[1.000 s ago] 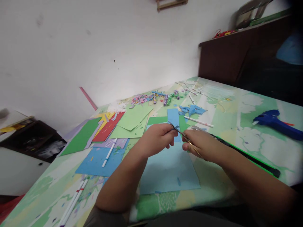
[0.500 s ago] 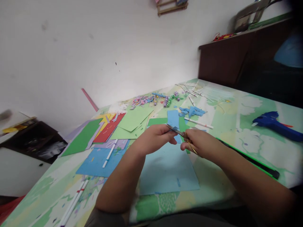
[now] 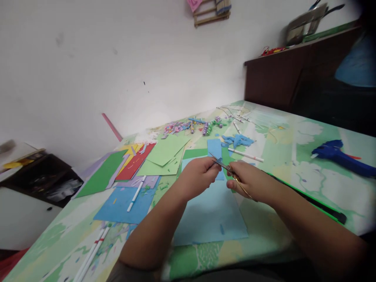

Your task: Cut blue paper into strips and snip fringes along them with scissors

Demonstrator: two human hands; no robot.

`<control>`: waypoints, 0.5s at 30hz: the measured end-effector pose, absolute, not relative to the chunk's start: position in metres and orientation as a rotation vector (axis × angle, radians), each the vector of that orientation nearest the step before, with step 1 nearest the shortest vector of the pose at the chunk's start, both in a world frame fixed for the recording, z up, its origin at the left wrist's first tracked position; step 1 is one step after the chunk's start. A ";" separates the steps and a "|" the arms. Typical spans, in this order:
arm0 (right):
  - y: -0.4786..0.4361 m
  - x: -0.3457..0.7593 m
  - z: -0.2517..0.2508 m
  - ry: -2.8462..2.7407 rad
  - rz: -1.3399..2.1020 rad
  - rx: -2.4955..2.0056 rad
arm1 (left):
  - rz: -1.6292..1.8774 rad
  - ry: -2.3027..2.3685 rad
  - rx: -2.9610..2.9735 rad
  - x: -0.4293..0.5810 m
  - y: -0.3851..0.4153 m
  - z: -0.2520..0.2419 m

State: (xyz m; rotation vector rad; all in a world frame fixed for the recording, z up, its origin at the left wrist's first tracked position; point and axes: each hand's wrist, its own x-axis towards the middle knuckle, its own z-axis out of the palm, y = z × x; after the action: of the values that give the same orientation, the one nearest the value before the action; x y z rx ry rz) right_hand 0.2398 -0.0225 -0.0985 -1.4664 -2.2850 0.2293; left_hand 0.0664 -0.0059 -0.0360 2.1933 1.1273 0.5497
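My right hand [image 3: 248, 178] is closed around gold-handled scissors [image 3: 225, 166], whose blades point left and away from me. Their blades lie at the fingertips of my left hand [image 3: 201, 174]. Those fingers are pinched on a small blue paper piece [image 3: 217, 160], mostly hidden by the fingers and blades. Below both hands a light blue sheet [image 3: 211, 219] lies on the table. Just beyond them is a blue paper strip [image 3: 214, 146], resting partly over a green sheet [image 3: 196, 153].
Coloured sheets, including a red sheet [image 3: 136, 162] and a light green sheet [image 3: 169, 150], lie at left. A blue glue gun [image 3: 342, 156] rests at right. Behind my right forearm is a green-edged black strip [image 3: 317, 201]. Paper curls [image 3: 207, 128] and white sticks [image 3: 245, 154] lie farther back.
My left fingers have drawn together more tightly near the blades. The scissors remain in my right hand, and the whole view has tilted slightly upward.
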 end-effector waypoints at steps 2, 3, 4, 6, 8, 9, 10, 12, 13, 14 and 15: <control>-0.022 0.239 -0.099 -2.296 0.218 -1.458 | 0.548 1.138 2.193 0.067 -0.006 -0.037; -0.022 0.239 -0.099 -2.304 0.209 -1.461 | 0.546 1.141 2.187 0.067 -0.006 -0.037; -0.022 0.239 -0.099 -2.312 0.198 -1.469 | 0.543 1.143 2.176 0.067 -0.007 -0.037; -0.021 0.239 -0.099 -2.322 0.177 -1.496 | 0.539 1.141 2.145 0.067 -0.007 -0.037; -0.020 0.240 -0.099 -2.329 0.176 -1.518 | 0.531 1.130 2.099 0.066 -0.007 -0.036; -0.020 0.240 -0.099 -2.330 0.184 -1.521 | 0.527 1.124 2.073 0.066 -0.006 -0.036; -0.020 0.241 -0.099 -2.328 0.195 -1.523 | 0.520 1.118 2.046 0.065 -0.006 -0.035; -0.019 0.241 -0.098 -2.320 0.216 -1.528 | 0.507 1.099 2.000 0.064 -0.004 -0.034; -0.019 0.241 -0.098 -2.316 0.224 -1.532 | 0.499 1.085 1.983 0.064 -0.004 -0.034; -0.020 0.241 -0.098 -2.311 0.232 -1.535 | 0.491 1.069 1.967 0.063 -0.003 -0.033; -0.020 0.241 -0.098 -2.307 0.241 -1.535 | 0.482 1.049 1.952 0.063 -0.002 -0.032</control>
State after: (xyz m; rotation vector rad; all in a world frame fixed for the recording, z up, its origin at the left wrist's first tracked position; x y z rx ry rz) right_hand 0.2407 -0.0197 -0.0979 -1.5347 -2.3070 0.2407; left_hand 0.0628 -0.0023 -0.0325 1.9524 1.0493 0.4819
